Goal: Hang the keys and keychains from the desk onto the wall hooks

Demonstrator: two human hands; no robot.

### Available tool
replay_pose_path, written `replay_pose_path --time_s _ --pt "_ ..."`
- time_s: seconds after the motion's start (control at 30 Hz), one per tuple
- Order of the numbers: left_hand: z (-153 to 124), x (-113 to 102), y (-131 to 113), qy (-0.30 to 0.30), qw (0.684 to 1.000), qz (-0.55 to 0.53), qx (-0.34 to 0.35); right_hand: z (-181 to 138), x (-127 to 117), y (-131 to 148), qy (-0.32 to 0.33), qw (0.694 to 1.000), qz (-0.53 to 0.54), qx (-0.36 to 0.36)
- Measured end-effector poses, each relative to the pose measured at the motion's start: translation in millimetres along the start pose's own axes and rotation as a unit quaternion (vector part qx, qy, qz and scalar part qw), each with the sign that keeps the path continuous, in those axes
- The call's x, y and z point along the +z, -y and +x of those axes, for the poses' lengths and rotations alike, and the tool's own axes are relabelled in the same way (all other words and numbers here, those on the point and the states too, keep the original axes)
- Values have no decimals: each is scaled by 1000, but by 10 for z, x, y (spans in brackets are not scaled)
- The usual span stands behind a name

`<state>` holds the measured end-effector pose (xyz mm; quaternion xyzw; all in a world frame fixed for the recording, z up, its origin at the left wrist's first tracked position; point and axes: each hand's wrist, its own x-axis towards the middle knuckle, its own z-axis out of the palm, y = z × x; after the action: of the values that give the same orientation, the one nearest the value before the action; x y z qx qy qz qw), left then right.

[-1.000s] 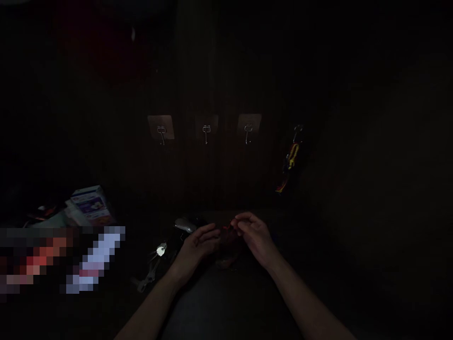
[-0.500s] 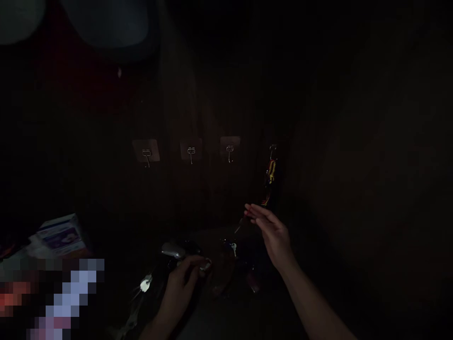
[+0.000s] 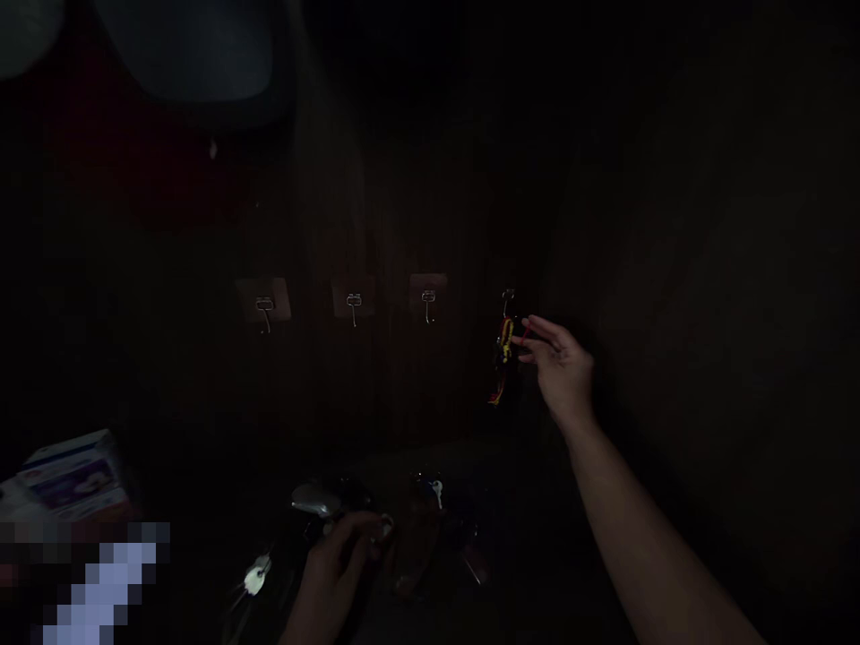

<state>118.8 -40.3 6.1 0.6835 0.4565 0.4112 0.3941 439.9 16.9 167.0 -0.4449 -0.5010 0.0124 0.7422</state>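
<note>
The scene is very dark. My right hand (image 3: pixel 561 367) is raised beside the rightmost wall hook (image 3: pixel 508 297), pinching a thin red cord (image 3: pixel 526 333); what hangs from it, if anything, cannot be made out. From that hook hangs a yellow and red braided cord (image 3: pixel 506 339), just left of my fingertips. Lower down, my left hand (image 3: pixel 336 564) has its thumb and fingers closed on a small shiny ring (image 3: pixel 385 527), its details too dim to see. Around it lie a bunch of keys (image 3: pixel 255 575), a rounded silvery object (image 3: pixel 315 499) and a single key (image 3: pixel 437 491).
Three more hooks on clear pads, the left (image 3: pixel 264 306), the middle (image 3: pixel 354 301) and the right one (image 3: pixel 428 296), line the brown wall with nothing on them. A white and purple box (image 3: pixel 73 479) stands at the lower left. A grey rounded object (image 3: pixel 194 54) is above.
My right hand has moved up and right with the red cord, from below the hanging braided cord to beside the hook. My left hand keeps its hold near the keys. The view has shifted slightly.
</note>
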Motion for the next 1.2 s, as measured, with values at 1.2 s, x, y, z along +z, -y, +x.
replay_pose_path --time_s 1.2 --pt "-7 -23 -7 39 999 -17 14 -452 179 -182 36 997 63 23"
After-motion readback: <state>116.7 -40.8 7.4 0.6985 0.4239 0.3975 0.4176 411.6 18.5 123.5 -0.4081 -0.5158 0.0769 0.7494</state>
